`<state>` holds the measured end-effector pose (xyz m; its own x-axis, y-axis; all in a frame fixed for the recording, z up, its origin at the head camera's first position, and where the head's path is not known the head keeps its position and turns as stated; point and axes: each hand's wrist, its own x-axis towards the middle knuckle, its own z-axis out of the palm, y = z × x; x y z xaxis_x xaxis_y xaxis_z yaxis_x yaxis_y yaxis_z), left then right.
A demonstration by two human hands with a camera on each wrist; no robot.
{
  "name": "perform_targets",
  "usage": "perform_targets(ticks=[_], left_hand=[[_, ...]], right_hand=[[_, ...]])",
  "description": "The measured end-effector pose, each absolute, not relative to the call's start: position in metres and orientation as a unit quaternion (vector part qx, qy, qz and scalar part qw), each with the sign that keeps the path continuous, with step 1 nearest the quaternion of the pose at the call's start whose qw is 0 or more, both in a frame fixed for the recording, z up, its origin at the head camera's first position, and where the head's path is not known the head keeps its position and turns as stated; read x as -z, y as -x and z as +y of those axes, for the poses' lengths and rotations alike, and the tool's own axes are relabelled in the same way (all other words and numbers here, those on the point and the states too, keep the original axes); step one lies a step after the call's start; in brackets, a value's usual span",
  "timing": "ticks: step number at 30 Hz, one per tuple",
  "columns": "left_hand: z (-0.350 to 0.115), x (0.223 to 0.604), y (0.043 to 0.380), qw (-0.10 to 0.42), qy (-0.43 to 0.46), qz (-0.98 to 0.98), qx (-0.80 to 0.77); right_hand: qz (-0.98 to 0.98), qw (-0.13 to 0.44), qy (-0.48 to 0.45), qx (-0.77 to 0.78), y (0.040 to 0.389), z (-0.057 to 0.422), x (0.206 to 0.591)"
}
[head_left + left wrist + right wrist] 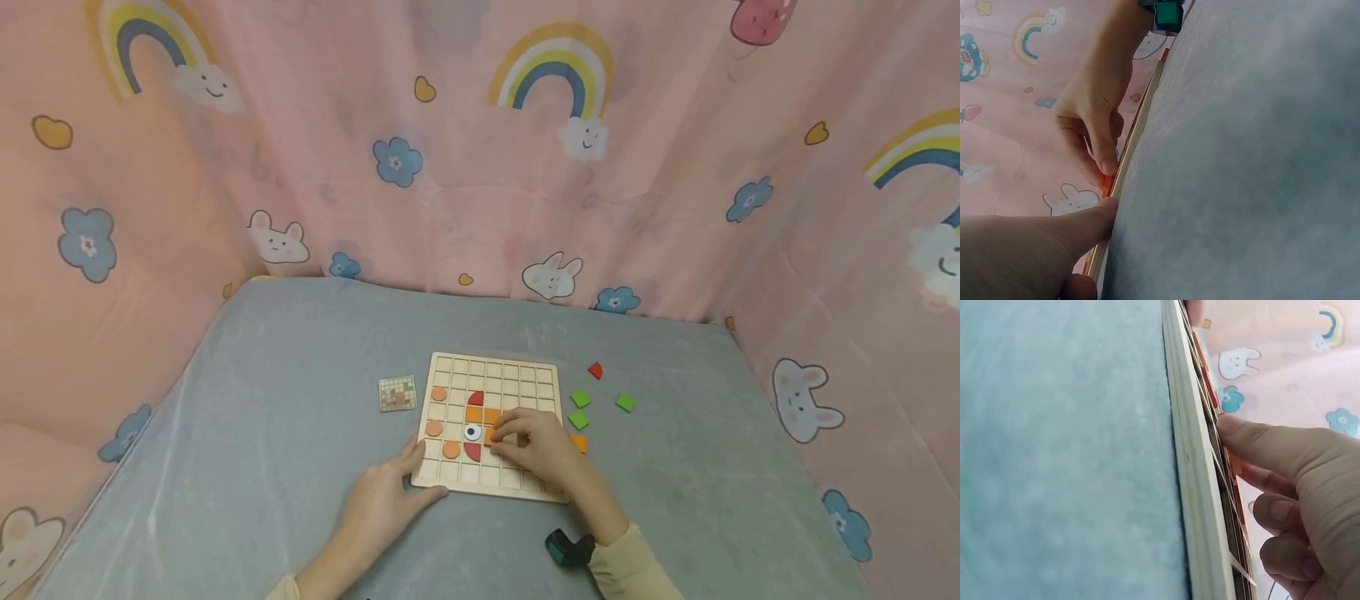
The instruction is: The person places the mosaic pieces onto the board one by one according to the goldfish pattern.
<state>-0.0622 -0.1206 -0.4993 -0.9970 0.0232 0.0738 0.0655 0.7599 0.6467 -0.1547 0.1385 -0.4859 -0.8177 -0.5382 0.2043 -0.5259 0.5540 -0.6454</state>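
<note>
A wooden grid board [517,479] lies on the grey cloth, with coloured tiles in several of its cells. At its near left corner my left hand [381,500] holds it, the thumb [1094,225] against the near edge and fingers at the left side. My right hand [536,446] is over the middle of the board. Its thumb and forefinger pinch an orange square tile [490,436], partly hidden by the fingers, beside a round eye tile [472,432]. Red quarter-round tiles [472,452] sit above and below the eye. Orange round tiles [438,393] lie in the left columns.
Right of the board lie several loose green square tiles [626,402], a red quarter-round tile [596,370] and an orange tile [578,442]. A small pattern card [397,394] lies to the left. Behind the table hangs a pink curtain [465,208].
</note>
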Motion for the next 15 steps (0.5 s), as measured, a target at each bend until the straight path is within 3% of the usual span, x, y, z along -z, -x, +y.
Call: perform_targets(ticks=[15], left_hand=[[-0.1198, 0.4988, 0.0616, 0.028, 0.018, -0.937, 0.349]], right_hand=[[0.891, 0.006, 0.295, 0.345, 0.1549, 0.1356, 0.4878]])
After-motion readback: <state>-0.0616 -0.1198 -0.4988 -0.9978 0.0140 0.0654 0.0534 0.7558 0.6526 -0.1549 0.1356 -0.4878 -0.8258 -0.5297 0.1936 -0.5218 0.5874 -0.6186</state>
